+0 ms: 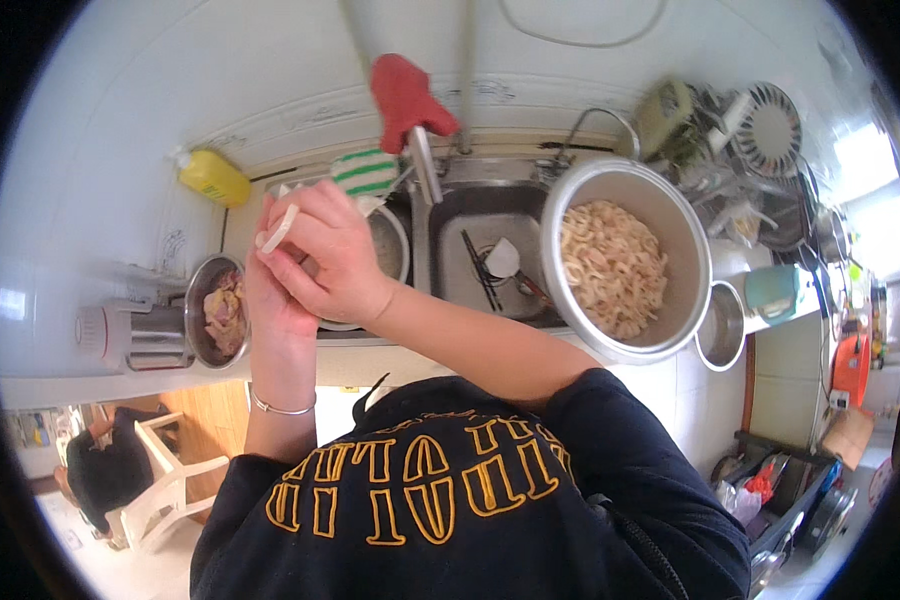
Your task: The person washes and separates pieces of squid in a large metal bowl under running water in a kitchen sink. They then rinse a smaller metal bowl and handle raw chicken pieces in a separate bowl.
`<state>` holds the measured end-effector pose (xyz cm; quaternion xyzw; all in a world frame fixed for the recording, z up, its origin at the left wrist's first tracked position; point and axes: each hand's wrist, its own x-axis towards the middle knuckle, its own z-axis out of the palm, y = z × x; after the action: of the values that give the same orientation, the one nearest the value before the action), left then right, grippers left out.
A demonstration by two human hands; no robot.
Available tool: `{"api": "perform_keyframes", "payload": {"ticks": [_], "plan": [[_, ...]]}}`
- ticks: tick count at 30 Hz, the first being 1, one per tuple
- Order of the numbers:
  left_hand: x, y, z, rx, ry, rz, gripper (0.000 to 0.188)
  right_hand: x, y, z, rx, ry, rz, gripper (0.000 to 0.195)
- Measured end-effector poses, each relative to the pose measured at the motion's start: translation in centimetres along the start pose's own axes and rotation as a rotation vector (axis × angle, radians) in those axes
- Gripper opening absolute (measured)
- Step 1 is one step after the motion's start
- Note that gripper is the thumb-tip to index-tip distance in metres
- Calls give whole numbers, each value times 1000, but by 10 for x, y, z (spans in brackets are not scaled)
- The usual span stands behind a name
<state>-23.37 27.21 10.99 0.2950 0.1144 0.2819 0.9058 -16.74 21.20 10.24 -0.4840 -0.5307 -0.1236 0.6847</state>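
My right hand (337, 251) reaches across to the left with its fingers closed on a thin whitish strip (280, 229). Beneath and against it is my left hand (266, 292), a bangle on its wrist. What the left fingers do is mostly hidden by the right hand. Both hands are over the counter at the left of the sink, partly covering a round pale basin (394, 244). Just left of them, a metal bowl (195, 330) contains raw meat (225, 311) with yellowish fat.
At the right stands a large metal pot (690, 277) of pale curled food pieces (611, 270). Black chopsticks (481, 271) lie in the sink (450, 281). A red mitt-shaped piece (405, 101) is above the tap (424, 165). A yellow bottle (214, 178) stands at left; a person (112, 465) sits behind.
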Motion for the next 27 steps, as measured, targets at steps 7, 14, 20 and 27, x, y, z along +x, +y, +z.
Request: {"api": "perform_keyframes", "payload": {"ticks": [7, 14, 20, 27], "plan": [[9, -151, 111, -36, -31, -385, 27, -21, -13, -184, -305, 358, 341, 27], [58, -321, 101, 600, -190, -621, 30, -105, 14, -379, 6, 458, 1177, 25], [66, -338, 87, 1364, -352, -441, 25, -130, 2, -431, -158, 370, 1227, 24], [89, -354, 53, 1299, -587, -367, 18, -161, 14, -432, -255, -27, 1222, 32]]}}
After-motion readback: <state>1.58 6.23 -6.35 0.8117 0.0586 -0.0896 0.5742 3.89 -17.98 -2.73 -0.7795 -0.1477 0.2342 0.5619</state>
